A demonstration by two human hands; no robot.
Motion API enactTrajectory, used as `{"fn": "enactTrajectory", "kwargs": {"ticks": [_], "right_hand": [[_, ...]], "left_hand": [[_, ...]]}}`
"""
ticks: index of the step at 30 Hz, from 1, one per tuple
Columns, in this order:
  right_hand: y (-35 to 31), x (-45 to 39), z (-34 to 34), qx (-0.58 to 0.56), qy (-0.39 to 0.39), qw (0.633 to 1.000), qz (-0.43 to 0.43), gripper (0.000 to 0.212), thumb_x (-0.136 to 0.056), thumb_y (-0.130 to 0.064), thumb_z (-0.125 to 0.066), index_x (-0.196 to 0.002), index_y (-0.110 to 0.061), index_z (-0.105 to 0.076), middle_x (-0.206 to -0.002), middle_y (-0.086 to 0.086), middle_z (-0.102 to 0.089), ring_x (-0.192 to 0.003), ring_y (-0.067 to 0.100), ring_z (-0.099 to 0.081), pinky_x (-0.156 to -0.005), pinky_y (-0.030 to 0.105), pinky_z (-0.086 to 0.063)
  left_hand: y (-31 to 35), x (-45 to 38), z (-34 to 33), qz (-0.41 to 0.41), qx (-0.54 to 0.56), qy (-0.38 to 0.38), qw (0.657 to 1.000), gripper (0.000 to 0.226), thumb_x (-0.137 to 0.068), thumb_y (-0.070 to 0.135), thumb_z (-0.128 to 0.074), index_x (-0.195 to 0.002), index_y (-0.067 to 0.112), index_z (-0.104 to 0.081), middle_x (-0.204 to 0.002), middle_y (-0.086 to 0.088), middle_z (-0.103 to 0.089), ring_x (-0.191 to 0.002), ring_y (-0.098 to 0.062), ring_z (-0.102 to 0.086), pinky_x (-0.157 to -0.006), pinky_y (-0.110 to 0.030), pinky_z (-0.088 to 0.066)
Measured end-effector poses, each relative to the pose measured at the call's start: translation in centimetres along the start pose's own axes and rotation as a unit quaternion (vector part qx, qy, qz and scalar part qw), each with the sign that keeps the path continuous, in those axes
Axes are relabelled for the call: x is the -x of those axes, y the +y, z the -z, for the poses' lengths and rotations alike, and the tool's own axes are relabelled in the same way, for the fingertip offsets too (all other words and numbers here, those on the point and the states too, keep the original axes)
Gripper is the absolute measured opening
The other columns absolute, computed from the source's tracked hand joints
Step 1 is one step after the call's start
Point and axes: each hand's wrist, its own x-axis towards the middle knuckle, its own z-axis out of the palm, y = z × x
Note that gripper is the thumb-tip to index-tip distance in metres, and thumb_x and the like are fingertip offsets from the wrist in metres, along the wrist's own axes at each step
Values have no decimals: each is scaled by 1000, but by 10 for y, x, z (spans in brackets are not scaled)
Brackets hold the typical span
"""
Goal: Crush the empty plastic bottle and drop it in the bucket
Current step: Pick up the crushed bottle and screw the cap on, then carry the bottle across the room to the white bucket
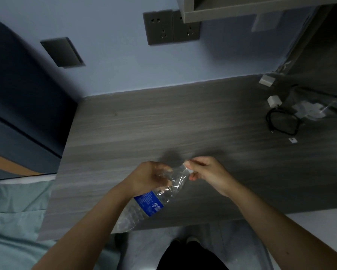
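A clear plastic bottle (150,201) with a blue label is held tilted above the near edge of the grey desk (163,123), neck pointing up and to the right. My left hand (150,176) grips its upper body, just above the label. My right hand (206,170) pinches the white cap at the neck. The bottle's base hangs over the desk's front edge. No bucket is in view.
A white charger plug (273,101) and a coiled black cable (282,123) lie at the desk's far right, with clear packaging (308,109) beside them. Wall sockets (171,26) sit above the desk. A bed with light green bedding (13,211) lies to the left.
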Motion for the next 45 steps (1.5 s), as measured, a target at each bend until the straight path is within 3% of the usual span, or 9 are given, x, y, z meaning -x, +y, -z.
{"fn": "enactTrajectory", "kwargs": {"ticks": [7,12,15,21,24,28,31,37,45], "right_hand": [[3,8,-1,5,-31,999,-12,14,-87,-15,-56,-76,-18,-63,-67,0,-61,-50,7,-58,-55,17,-49],[8,21,9,-35,37,998,-40,15,-91,-19,-49,-96,-11,-61,-83,2,-61,-64,11,-59,-58,13,-52],[20,40,20,-10,54,997,-60,27,-93,-16,-45,-112,0,-56,-80,0,-60,-63,10,-58,-58,14,-48],[55,97,43,-16,69,994,-86,21,-94,-12,-39,-105,-7,-57,-80,2,-62,-52,2,-63,-62,16,-47],[79,125,53,-24,88,990,-109,20,-94,-12,-40,-100,-9,-59,-82,4,-63,-65,11,-62,-61,14,-51],[121,160,63,-33,125,980,-150,20,-93,-14,-44,-90,-16,-63,-84,5,-67,-75,18,-64,-71,22,-52],[156,182,62,-41,175,966,-185,18,-93,-13,-45,-95,-12,-62,-85,8,-66,-74,16,-62,-63,17,-54],[225,236,35,-37,251,925,-284,25,-93,-18,-44,-103,-3,-62,-90,11,-64,-79,23,-61,-73,32,-46],[286,351,-65,-119,428,822,-356,24,-93,-18,-44,-104,-5,-61,-97,14,-62,-89,27,-59,-83,39,-45]], "left_hand": [[-3,9,-2,19,10,-35,999,15,-80,11,-68,-91,1,-70,-91,-20,-74,-63,-5,-66,-57,-3,-49],[-3,16,-7,24,11,12,1000,9,-79,11,-69,-85,4,-72,-78,-11,-70,-48,8,-59,-53,-2,-45],[-7,28,-18,31,15,33,999,13,-78,10,-70,-89,4,-72,-82,-11,-72,-50,9,-58,-55,-3,-44],[-17,58,-47,43,45,40,997,14,-78,9,-71,-90,2,-70,-92,-14,-73,-79,-12,-65,-79,-26,-50],[-29,68,-63,20,-11,44,999,6,-80,19,-69,-77,15,-66,-77,-3,-70,-64,1,-62,-65,-11,-46],[-50,77,-83,10,-146,29,989,14,-83,36,-62,-81,23,-63,-80,-6,-73,-72,-21,-67,-69,-30,-51],[-67,78,-96,25,-232,23,972,30,-81,44,-62,-99,20,-64,-94,-12,-73,-87,-31,-67,-76,-37,-51],[-113,86,-114,25,-270,-49,961,32,-82,40,-57,-107,20,-57,-97,-9,-71,-88,-29,-65,-77,-37,-51],[-163,105,-124,-8,-364,-104,926,21,-88,25,-46,-105,15,-54,-98,-13,-69,-85,-30,-62,-65,-31,-38]]}}
